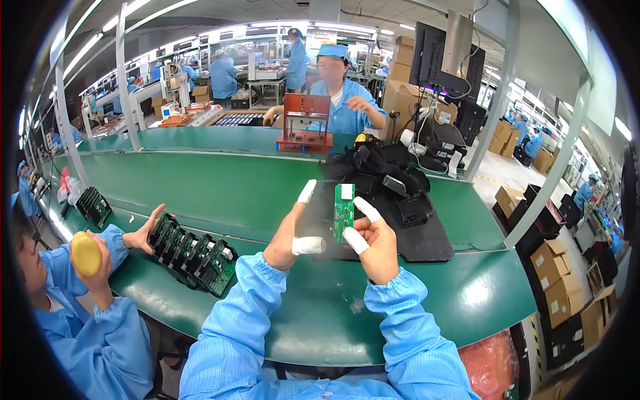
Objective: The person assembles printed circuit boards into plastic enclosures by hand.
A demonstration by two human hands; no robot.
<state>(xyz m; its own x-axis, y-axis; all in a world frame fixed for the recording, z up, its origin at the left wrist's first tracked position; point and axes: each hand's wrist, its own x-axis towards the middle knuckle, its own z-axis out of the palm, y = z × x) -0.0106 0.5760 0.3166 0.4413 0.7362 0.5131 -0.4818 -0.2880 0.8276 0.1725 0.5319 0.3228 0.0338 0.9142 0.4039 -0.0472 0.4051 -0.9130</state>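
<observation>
My right hand pinches a green circuit board by its right edge, between thumb and fingers in white finger cots. The board stands nearly upright and has a white block near its top end. To the left of it, my left hand is open, thumb and forefinger spread apart, also in white cots, with nothing between them. Both hands are over the green table, near the edge of a black mat. Black plastic housings lie heaped on that mat just beyond my right hand.
At left, a co-worker's hand touches a row of black housings with green boards; their other hand holds a yellow round object. Across the table a person sits behind a red fixture. A monitor hangs at right; cartons stand beyond.
</observation>
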